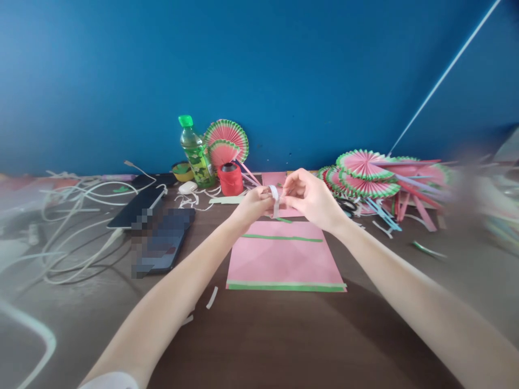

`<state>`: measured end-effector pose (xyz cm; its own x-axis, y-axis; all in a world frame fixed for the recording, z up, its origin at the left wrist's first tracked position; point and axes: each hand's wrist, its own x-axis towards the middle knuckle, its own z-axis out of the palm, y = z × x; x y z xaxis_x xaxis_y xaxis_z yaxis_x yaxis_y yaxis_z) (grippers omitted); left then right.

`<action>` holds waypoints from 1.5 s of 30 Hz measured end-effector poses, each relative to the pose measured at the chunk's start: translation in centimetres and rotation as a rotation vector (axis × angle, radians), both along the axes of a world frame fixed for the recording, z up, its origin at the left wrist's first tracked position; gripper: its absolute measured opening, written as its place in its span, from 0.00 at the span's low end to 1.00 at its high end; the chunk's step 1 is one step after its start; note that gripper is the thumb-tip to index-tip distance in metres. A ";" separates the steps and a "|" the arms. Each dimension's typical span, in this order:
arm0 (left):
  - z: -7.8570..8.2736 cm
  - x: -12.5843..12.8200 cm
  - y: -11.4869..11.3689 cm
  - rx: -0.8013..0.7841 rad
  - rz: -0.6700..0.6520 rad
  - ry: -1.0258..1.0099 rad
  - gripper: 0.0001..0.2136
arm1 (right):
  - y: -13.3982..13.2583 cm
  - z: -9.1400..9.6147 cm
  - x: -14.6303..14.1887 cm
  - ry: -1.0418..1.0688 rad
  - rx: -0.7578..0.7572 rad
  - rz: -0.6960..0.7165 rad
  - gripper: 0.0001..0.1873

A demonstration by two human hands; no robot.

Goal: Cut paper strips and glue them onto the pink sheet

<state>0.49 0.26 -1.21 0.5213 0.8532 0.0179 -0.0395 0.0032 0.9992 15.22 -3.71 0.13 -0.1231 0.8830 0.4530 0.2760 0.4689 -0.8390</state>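
My left hand (253, 207) is closed around a narrow white roll of tape (274, 193), its curved band showing past the fingertips. Right beside it, my right hand (310, 197) is closed in a pinch, thumb and fingertips at the roll's edge. What those fingertips hold is too small to make out. Below both hands a pink paper sheet (284, 262) lies flat on the table, with a green strip (284, 288) along its near edge and another green line (281, 237) across its far part. More pink paper (294, 212) shows behind the hands, partly covered.
Pink-and-green pleated paper fans (365, 165) are piled at right; others (227, 138) lean on the blue wall behind a bottle (197, 154) and red container (231, 181). A phone (166, 240), a black tablet-like device (138, 207) and tangled white cables (77, 216) lie left. Paper scraps (212, 297) are scattered about.
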 end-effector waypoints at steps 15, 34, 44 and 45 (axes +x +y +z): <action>-0.6 -0.1 0.3 -0.018 -0.141 -0.034 0.19 | 0.7 -0.4 0.5 0.003 0.057 -0.093 0.08; -0.5 0.0 0.5 0.022 0.002 -0.053 0.07 | 0.1 0.0 0.3 -0.008 -0.011 0.041 0.09; -0.7 -0.2 0.5 0.042 -0.083 -0.047 0.20 | 0.2 0.4 0.3 0.042 0.003 -0.047 0.09; -0.7 -0.2 0.5 0.058 -0.085 -0.042 0.20 | 0.2 0.4 0.3 0.042 0.000 -0.046 0.09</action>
